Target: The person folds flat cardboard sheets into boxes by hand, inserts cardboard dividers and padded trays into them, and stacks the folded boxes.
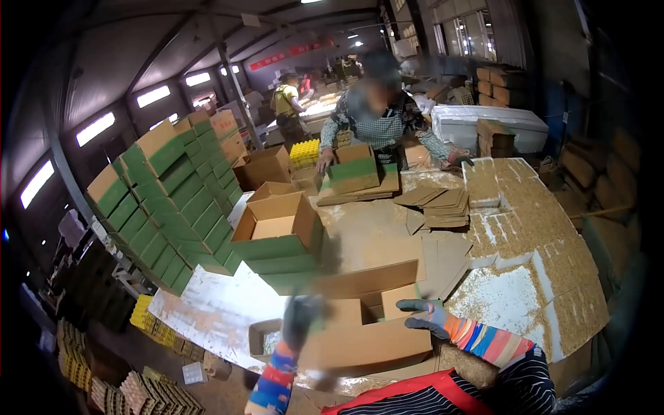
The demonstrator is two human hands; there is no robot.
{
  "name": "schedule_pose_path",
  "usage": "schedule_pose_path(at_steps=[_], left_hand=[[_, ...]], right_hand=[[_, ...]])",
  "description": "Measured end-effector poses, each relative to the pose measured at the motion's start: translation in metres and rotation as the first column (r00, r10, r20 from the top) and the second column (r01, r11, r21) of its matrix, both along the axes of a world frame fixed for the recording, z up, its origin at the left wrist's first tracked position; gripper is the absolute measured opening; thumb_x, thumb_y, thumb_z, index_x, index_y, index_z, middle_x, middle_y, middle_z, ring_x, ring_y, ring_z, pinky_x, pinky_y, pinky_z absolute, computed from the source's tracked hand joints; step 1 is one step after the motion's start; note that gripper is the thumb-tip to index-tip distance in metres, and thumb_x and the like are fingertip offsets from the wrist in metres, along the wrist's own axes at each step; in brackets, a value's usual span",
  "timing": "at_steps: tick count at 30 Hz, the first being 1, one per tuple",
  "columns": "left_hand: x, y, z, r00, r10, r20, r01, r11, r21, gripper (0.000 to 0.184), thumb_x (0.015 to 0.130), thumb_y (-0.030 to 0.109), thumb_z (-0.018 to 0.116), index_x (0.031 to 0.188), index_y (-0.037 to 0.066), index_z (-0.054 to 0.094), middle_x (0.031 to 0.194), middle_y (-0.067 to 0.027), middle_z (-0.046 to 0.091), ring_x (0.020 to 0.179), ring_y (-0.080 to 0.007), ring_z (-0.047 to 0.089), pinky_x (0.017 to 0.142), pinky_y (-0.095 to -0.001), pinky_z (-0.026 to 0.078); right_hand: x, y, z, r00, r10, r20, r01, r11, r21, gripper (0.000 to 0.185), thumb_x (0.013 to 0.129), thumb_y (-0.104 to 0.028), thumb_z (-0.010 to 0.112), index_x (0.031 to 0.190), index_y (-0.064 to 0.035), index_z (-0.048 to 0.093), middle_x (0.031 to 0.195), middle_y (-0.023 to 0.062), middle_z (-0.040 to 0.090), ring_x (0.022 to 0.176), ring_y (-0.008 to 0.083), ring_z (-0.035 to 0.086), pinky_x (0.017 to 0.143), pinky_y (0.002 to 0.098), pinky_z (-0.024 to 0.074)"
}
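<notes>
An open brown cardboard box (pixel 377 346) with raised flaps stands on the table right in front of me, and pieces of cardboard (pixel 344 312) show inside it. My right hand (pixel 430 318), in a dark-tipped glove with a striped sleeve, is at the right end of this box. Its thumb and fingers are apart, over the box's rim. At the left end, my left hand (pixel 302 321) in a dark glove is smeared by motion, and its fingers cannot be made out. A small open carton (pixel 264 339) lies just left of that hand.
Green-and-brown boxes (pixel 280 242) stand on the table ahead, with tall stacks of green boxes (pixel 176 197) to the left. Flat cardboard pieces (pixel 443 207) lie further back. A co-worker (pixel 377 111) across the table handles a green box (pixel 353 173). Foam blocks (pixel 546 242) line the right side.
</notes>
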State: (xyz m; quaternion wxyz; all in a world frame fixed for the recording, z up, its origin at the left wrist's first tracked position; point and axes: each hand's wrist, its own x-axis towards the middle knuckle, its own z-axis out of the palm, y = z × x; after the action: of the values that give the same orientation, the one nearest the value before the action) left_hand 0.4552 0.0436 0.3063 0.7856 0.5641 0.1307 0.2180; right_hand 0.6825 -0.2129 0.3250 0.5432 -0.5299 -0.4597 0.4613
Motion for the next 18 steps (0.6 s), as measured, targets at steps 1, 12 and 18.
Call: schedule_pose_path(at_steps=[1, 12, 18], left_hand=[[-0.002, -0.014, 0.009, 0.996, 0.088, 0.027, -0.092, 0.956, 0.277, 0.066, 0.082, 0.015, 0.055, 0.135, 0.009, 0.017, 0.132, -0.0146, 0.03, 0.119, -0.0267, 0.035, 0.097, -0.0385, 0.035], [-0.003, -0.048, 0.017, 0.754, 0.655, -0.057, -0.123, 0.225, 0.967, 0.12, 0.054, 0.047, 0.078, 0.135, -0.004, 0.006, 0.137, -0.0274, 0.015, 0.125, -0.0378, 0.024, 0.102, -0.0438, 0.024], [-0.013, 0.027, -0.023, 0.792, -0.069, -0.606, 0.582, 0.386, 0.716, 0.047, 0.084, 0.038, 0.045, 0.125, 0.014, 0.043, 0.111, -0.017, 0.056, 0.094, -0.0252, 0.057, 0.084, -0.0325, 0.044]], right_hand=[[0.0, 0.002, -0.005, 0.97, -0.106, 0.221, 0.102, 0.994, 0.026, 0.048, 0.08, -0.028, 0.06, 0.121, -0.0076, 0.048, 0.125, 0.009, 0.047, 0.108, 0.0186, 0.05, 0.084, 0.0329, 0.0439], [-0.002, 0.03, 0.04, 0.052, 0.088, 0.995, -0.195, 0.978, -0.077, 0.066, 0.073, -0.055, 0.051, 0.116, -0.0048, 0.049, 0.119, 0.0216, 0.046, 0.105, 0.0368, 0.047, 0.092, 0.0423, 0.0351], [-0.005, -0.001, -0.009, 0.445, -0.146, 0.883, 0.259, 0.965, 0.029, 0.08, 0.074, -0.051, 0.058, 0.132, -0.0033, 0.028, 0.136, 0.0197, 0.028, 0.126, 0.0316, 0.028, 0.101, 0.0376, 0.0262]])
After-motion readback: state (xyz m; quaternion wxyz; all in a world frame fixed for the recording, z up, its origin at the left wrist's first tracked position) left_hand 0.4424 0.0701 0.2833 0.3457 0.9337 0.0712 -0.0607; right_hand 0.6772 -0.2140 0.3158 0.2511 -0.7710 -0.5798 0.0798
